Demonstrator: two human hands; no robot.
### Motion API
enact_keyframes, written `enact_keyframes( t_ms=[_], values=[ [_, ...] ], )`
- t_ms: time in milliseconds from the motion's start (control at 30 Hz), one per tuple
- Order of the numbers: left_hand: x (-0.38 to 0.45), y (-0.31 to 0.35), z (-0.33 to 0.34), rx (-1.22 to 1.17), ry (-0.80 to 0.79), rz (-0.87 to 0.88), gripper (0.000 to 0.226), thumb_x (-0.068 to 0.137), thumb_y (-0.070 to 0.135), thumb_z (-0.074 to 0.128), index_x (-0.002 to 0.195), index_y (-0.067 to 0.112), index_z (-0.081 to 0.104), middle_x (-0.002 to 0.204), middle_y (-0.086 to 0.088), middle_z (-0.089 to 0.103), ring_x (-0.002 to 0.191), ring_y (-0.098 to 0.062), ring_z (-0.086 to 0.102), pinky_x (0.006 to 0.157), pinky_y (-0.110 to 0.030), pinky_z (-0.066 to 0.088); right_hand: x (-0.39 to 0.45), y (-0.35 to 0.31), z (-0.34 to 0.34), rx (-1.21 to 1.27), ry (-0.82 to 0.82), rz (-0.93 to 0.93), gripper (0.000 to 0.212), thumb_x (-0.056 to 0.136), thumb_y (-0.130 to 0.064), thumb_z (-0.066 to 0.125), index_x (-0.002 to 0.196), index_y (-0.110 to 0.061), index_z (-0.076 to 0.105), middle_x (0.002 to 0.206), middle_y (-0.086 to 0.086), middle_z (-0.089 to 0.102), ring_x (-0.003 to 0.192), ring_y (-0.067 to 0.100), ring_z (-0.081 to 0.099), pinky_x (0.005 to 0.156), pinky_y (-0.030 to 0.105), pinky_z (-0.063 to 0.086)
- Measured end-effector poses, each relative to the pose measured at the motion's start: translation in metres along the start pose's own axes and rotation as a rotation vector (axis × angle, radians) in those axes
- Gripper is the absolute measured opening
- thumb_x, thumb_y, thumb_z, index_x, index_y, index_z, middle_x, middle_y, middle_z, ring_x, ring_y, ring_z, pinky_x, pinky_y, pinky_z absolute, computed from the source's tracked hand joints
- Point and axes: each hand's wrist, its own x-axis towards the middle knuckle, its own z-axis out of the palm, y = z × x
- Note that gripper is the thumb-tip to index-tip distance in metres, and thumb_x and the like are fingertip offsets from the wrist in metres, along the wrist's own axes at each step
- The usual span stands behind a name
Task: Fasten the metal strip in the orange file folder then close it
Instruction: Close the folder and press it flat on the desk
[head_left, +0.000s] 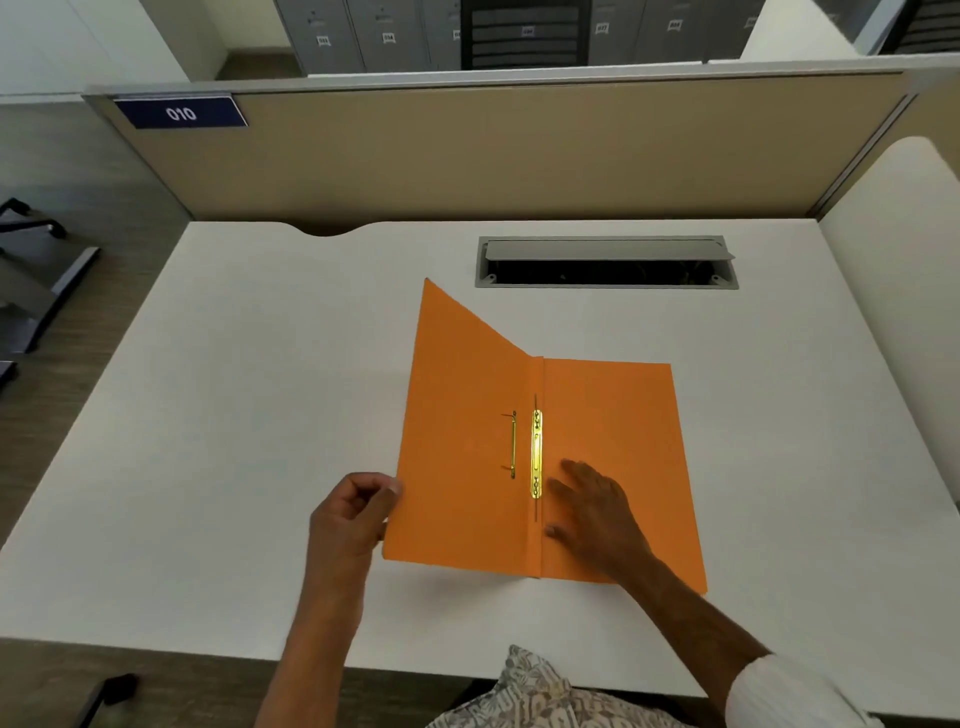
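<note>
An orange file folder (613, 415) lies open on the white desk. Its right half rests flat; its left cover (457, 415) is raised at an angle. A shiny yellow metal strip (536, 453) runs along the spine fold, and a thinner metal bar (513, 445) shows on the raised cover beside it. My left hand (353, 512) pinches the outer edge of the raised cover near its lower corner. My right hand (592, 506) lies flat, fingers spread, on the right half just beside the strip's lower end.
The white desk (234, 415) has an open grey cable tray (605, 262) behind the folder. A beige partition (519, 150) with a blue "010" label (181, 112) stands at the back. A white side panel (898, 291) borders the right.
</note>
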Motion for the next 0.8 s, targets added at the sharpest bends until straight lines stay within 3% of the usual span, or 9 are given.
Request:
enact_keyframes(
  t_ms=[67, 233, 467, 533, 633, 700, 800],
  values=[
    [-0.007, 0.005, 0.019, -0.046, -0.086, 0.010, 0.003, 0.086, 0.017, 0.073, 0.085, 0.017, 0.070, 0.080, 0.002, 0.071, 0.069, -0.013, 0.065, 0.055, -0.025, 0.052, -0.011, 0.014, -0.002, -0.010, 0.014, 0.065, 0.068, 0.088, -0.056, 0.057, 0.145, -0.025, 0.038, 0.161, 0.005, 0.023, 0.147, 0.027, 0.020, 0.117, 0.053, 0.021],
    [-0.019, 0.010, 0.064, -0.065, -0.244, 0.011, 0.028, 0.072, 0.041, 0.076, 0.088, 0.019, 0.071, 0.084, -0.001, 0.072, 0.074, -0.014, 0.067, 0.064, -0.025, 0.055, -0.046, 0.048, -0.007, 0.029, 0.091, 0.190, 0.064, 0.085, -0.043, 0.069, 0.139, -0.017, 0.048, 0.156, 0.011, 0.034, 0.143, 0.032, 0.031, 0.113, 0.057, 0.028],
    [-0.034, 0.008, 0.121, -0.047, -0.353, 0.081, 0.029, 0.071, 0.041, 0.077, 0.089, 0.019, 0.071, 0.078, 0.001, 0.070, 0.069, -0.010, 0.064, 0.063, -0.022, 0.054, -0.080, 0.088, -0.011, 0.095, 0.184, 0.298, 0.059, 0.079, -0.034, 0.078, 0.130, -0.009, 0.058, 0.148, 0.018, 0.045, 0.132, 0.039, 0.047, 0.104, 0.055, 0.042],
    [-0.036, 0.006, 0.138, -0.027, -0.365, 0.099, 0.030, 0.072, 0.041, 0.078, 0.092, 0.020, 0.071, 0.082, -0.005, 0.069, 0.074, -0.014, 0.064, 0.064, -0.026, 0.056, -0.086, 0.094, -0.012, 0.103, 0.187, 0.324, 0.058, 0.078, -0.032, 0.079, 0.128, -0.008, 0.060, 0.145, 0.019, 0.048, 0.129, 0.040, 0.050, 0.102, 0.055, 0.045],
    [-0.040, 0.000, 0.164, 0.058, -0.362, 0.197, 0.034, 0.074, 0.043, 0.076, 0.102, 0.027, 0.068, 0.098, 0.009, 0.070, 0.090, -0.009, 0.066, 0.073, -0.030, 0.058, -0.095, 0.102, -0.013, 0.103, 0.176, 0.348, 0.063, 0.077, -0.032, 0.080, 0.130, -0.006, 0.057, 0.144, 0.023, 0.048, 0.126, 0.044, 0.051, 0.099, 0.059, 0.047],
    [-0.043, -0.005, 0.183, 0.155, -0.375, 0.277, 0.039, 0.078, 0.046, 0.073, 0.114, 0.033, 0.061, 0.117, 0.014, 0.065, 0.110, -0.009, 0.062, 0.086, -0.033, 0.056, -0.102, 0.107, -0.017, 0.098, 0.161, 0.377, 0.070, 0.083, -0.046, 0.069, 0.138, -0.006, 0.049, 0.149, 0.023, 0.041, 0.132, 0.043, 0.044, 0.104, 0.059, 0.042],
    [-0.047, -0.016, 0.212, 0.276, -0.406, 0.354, 0.050, 0.085, 0.044, 0.069, 0.131, 0.037, 0.050, 0.138, 0.022, 0.049, 0.131, -0.003, 0.046, 0.105, -0.032, 0.044, -0.111, 0.117, -0.020, 0.113, 0.144, 0.385, 0.100, 0.080, -0.082, 0.016, 0.144, -0.009, 0.040, 0.155, 0.018, 0.033, 0.140, 0.040, 0.035, 0.112, 0.056, 0.033]
  ],
)
